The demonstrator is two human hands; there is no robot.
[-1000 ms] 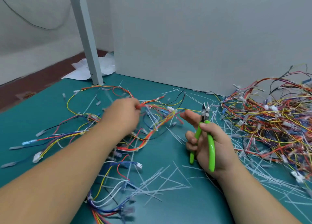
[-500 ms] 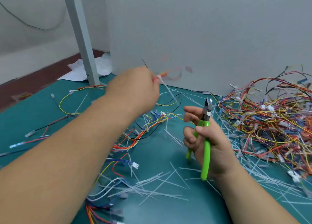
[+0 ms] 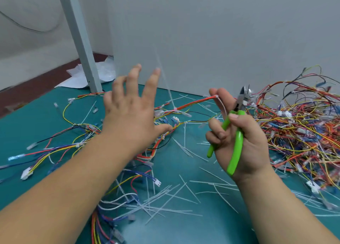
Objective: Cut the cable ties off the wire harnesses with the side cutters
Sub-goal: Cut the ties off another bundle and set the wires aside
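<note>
Left hand (image 3: 130, 113) hovering splayed, holding nothing. Right hand (image 3: 244, 146) gripping side cutters (image 3: 238, 139), orange harness (image 3: 193, 102) touching its forefinger. Risk: crowded grip slipping, blades nicking wire insulation.

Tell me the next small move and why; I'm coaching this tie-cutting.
Probably lower the open left hand to grip the orange harness beside its white tie: the right hand holds the side cutters and seems to pinch the harness end too.
</note>
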